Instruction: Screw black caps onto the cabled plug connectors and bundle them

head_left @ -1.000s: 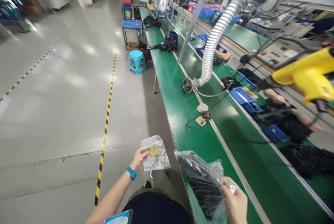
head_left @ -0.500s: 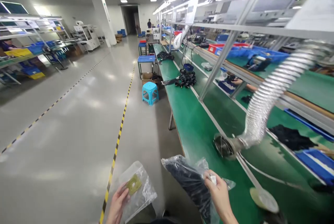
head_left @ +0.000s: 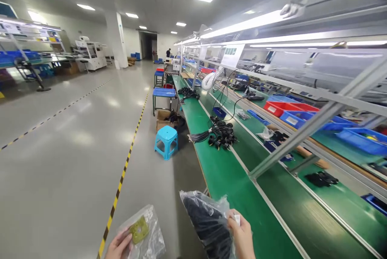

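Note:
My left hand [head_left: 120, 244] is closed at the bottom of the view, its thumb and fingers pinching a clear plastic bag [head_left: 152, 239] together with a square, yellow-green sponge [head_left: 139, 229] that has a hole in its middle. Whether the sponge lies inside that bag or against it, I cannot tell. To the right, my right hand [head_left: 240, 231] grips the gathered neck of a second clear plastic bag [head_left: 208, 226], filled with something black. A small white piece shows at its fingertips. This bag hangs beside the green bench's [head_left: 208, 158] near edge.
Bundled black cables [head_left: 222, 134] lie on the bench, with another pile [head_left: 189, 94] farther off. A blue stool [head_left: 167, 142] and a cardboard box [head_left: 163, 120] stand left of the bench. A metal post [head_left: 290, 142] rises on the right. A co-worker's arm [head_left: 311, 156] reaches in across the bench.
My viewpoint has moved forward along the bench and tilted up, so the stool and cables look nearer. The silver duct has left the view. Both hands keep their bags.

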